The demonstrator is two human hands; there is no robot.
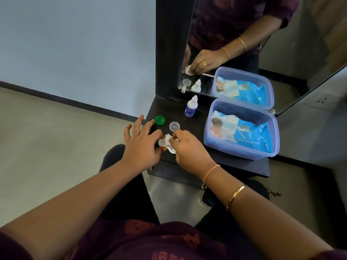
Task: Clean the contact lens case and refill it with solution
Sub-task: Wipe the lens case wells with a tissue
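A white tissue [167,142] lies on the dark shelf [234,164] between my two hands. My right hand [187,147] pinches the tissue from the right. My left hand [142,143] rests beside it, thumb and forefinger touching the tissue, other fingers spread; the lens case body is hidden under the tissue and hands. A green cap [160,120] and a clear white cap [174,126] lie loose just beyond the hands. The small white solution bottle [191,106] with a blue label stands upright farther back.
A translucent blue plastic box [212,113] holding a blue wet-wipes pack [244,134] fills the right of the shelf. A mirror [244,44] behind the shelf reflects the hands and objects. The shelf's left edge drops to the floor near my left fingers.
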